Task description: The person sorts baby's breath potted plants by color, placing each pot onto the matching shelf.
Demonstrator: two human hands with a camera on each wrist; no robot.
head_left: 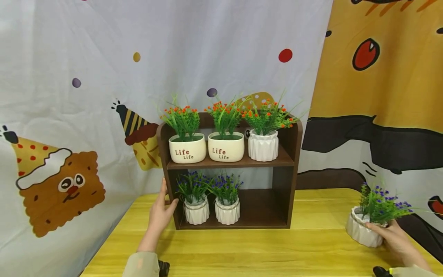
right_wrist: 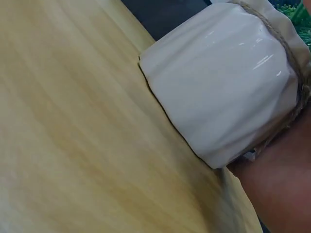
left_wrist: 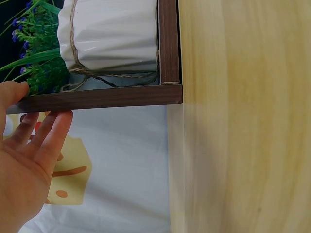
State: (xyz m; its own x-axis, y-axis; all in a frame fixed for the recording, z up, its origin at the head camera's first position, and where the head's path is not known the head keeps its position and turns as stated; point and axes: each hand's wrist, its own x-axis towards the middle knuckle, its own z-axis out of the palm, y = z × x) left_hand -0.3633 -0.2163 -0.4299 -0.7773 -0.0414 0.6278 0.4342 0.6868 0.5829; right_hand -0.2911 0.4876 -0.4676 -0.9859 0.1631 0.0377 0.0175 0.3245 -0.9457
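My left hand [head_left: 162,211] grips the left side panel of a dark brown wooden shelf [head_left: 230,164], thumb on the inner side and fingers on the outer, as the left wrist view [left_wrist: 29,150] also shows. At the far right, my right hand [head_left: 392,234] holds a potted plant [head_left: 365,231] with purple flowers by its white ribbed pot. In the right wrist view, twine circles the pot [right_wrist: 223,82], and its base is at the table surface; whether it bears on it I cannot tell. Two similar purple-flowered pots [head_left: 196,211] [head_left: 227,211] stand left on the lower shelf.
Orange-flowered plants fill the upper board: two cream oval pots [head_left: 187,150] [head_left: 226,148] marked "Life" and a white ribbed pot [head_left: 263,146]. The shelf stands on a yellow wood-grain table [head_left: 242,250]. A cartoon-printed curtain [head_left: 207,46] hangs behind.
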